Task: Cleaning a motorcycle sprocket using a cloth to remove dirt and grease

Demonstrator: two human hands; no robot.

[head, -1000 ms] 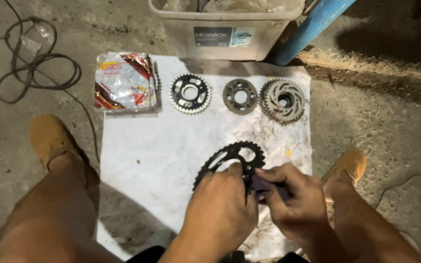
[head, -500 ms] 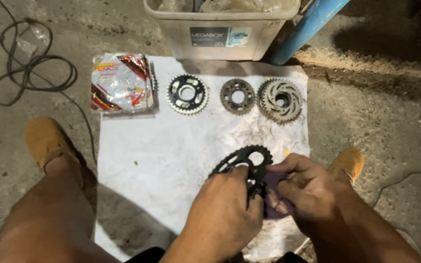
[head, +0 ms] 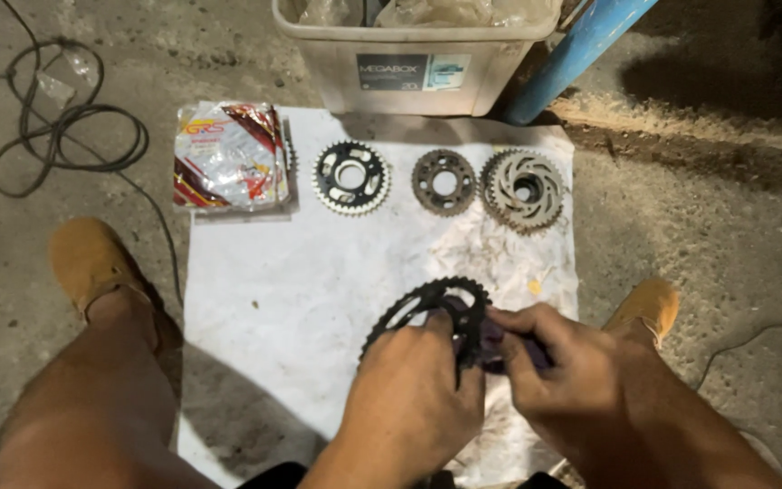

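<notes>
white sheet (head: 273, 308) spread on rough concrete floor (head: 726, 208). left hand (head: 414, 398) clamped on the black toothed steel sprocket (head: 427, 308), right hand (head: 572, 380) pinching a dark purple rag (head: 500, 349) against it. looks stiff, heavyish and greasy, so i'd grab the inner ring, not the teeth.

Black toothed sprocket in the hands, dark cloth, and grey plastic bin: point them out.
Black toothed sprocket (head: 418, 303): head view, upper left toothed rim.
Dark cloth (head: 492, 342): head view, fold between the hands.
Grey plastic bin (head: 337, 77): head view, front wall.

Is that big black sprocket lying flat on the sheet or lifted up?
Lifted. The black sprocket is tilted on edge, held by the left hand, while the right hand presses a dark cloth on it.
</notes>
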